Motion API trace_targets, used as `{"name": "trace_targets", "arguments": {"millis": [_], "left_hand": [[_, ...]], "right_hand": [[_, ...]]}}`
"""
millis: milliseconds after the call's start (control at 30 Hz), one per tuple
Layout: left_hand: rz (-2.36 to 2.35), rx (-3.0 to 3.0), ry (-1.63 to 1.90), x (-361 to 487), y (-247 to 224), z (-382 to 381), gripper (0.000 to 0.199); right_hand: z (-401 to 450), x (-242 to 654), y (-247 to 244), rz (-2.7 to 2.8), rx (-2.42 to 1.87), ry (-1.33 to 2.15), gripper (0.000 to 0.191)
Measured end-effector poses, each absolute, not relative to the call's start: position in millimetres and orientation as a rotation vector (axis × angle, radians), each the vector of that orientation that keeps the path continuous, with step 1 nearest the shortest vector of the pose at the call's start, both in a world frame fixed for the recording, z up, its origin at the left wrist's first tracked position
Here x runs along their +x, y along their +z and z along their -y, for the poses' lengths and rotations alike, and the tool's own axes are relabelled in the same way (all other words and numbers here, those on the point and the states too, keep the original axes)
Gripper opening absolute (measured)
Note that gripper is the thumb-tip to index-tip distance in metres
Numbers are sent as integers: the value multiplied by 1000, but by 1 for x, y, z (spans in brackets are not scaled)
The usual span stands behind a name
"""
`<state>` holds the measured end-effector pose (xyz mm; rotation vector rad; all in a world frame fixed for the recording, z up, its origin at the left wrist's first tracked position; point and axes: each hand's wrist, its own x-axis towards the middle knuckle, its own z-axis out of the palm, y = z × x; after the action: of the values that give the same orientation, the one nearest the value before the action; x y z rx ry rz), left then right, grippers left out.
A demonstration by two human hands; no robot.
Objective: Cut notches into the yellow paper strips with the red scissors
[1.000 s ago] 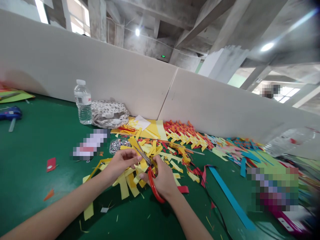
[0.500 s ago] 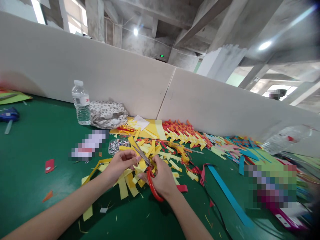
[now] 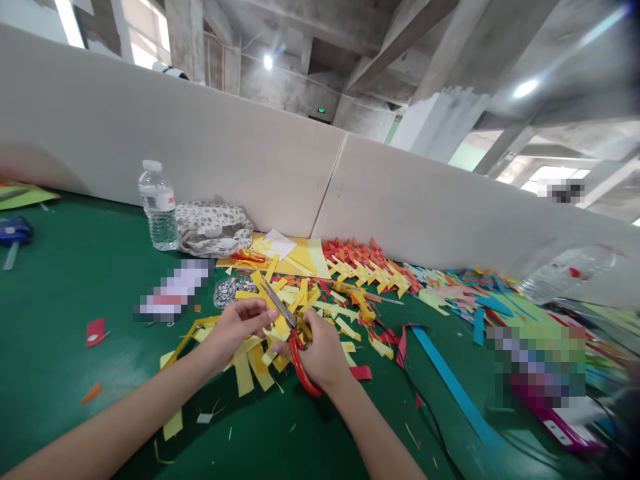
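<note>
View has swung slightly right since the earlier frame, so everything on the smooth green counter (image 3: 65,273) sits a touch further left; little else altered. Right hand (image 3: 323,352) curled round steel-bladed scissors with red loop handles (image 3: 300,365), blades toward the counter's far edge, probably keeping the points off the body. Left hand (image 3: 240,327) beside the blades, thumb and fingers nearly pinched, perhaps to steady something; cannot tell whether it grips anything. Loose yellow paper strips (image 3: 244,375) lie heaped beneath, within easy reach
</note>
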<state>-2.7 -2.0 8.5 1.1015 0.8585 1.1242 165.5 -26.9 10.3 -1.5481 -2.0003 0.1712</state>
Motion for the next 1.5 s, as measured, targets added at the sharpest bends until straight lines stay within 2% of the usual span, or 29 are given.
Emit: {"name": "trace_targets", "arguments": {"millis": [400, 633, 800, 1167, 1500], "left_hand": [[-846, 1112, 1095, -1, 6, 1, 12], [-926, 1111, 1067, -1, 3, 1, 14], [-961, 1113, 1046, 3, 2, 0, 15], [-1052, 989, 1184, -5, 11, -3, 27], [-1028, 1028, 1232, -12, 10, -7, 26]], "right_hand": [[24, 166, 8, 1907, -1511, 291, 38], [17, 166, 10, 1530, -1350, 949, 30], [18, 156, 12, 1204, -1161, 1329, 39], [18, 156, 9, 1247, -1138, 1364, 43], [21, 151, 13, 1201, -1154, 1409, 43]]}}
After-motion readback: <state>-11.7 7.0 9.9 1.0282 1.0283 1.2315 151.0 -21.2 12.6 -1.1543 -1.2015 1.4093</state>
